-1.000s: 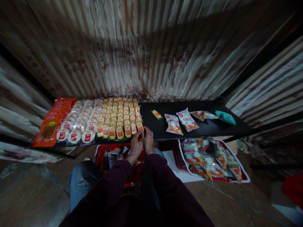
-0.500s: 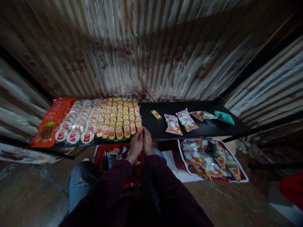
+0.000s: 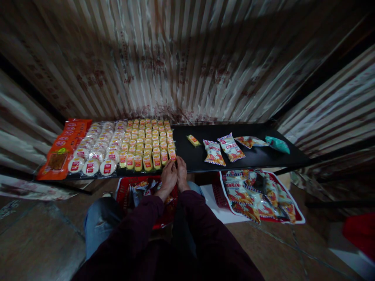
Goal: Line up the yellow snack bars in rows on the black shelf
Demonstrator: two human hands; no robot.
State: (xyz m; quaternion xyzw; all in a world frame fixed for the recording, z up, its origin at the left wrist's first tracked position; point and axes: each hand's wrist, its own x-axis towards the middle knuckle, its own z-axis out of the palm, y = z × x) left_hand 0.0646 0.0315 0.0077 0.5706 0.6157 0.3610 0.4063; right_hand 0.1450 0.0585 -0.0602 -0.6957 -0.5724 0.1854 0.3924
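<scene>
Small yellow packaged cakes (image 3: 147, 162) stand in tight rows on the black shelf (image 3: 187, 158). At the front right corner of this block, my left hand (image 3: 169, 178) has its fingers closed against the last cake (image 3: 172, 154), partly hiding it. Close beside it, my right hand (image 3: 182, 174) presses its fingers together at the right side of the same cake. The fingertips of both hands are largely hidden. One loose yellow cake (image 3: 193, 140) lies on the shelf farther right.
Round white packaged crackers (image 3: 108, 167) and orange packets (image 3: 60, 156) fill the shelf's left end. Snack bags (image 3: 231, 147) and a green bag (image 3: 277, 144) lie at right. Below stand a red basket (image 3: 121, 195) and another bag-filled basket (image 3: 301, 218). A curtain (image 3: 187, 58) hangs behind.
The view has shifted very slightly. Both hands stay at the front right corner of the cake rows, with little visible movement.
</scene>
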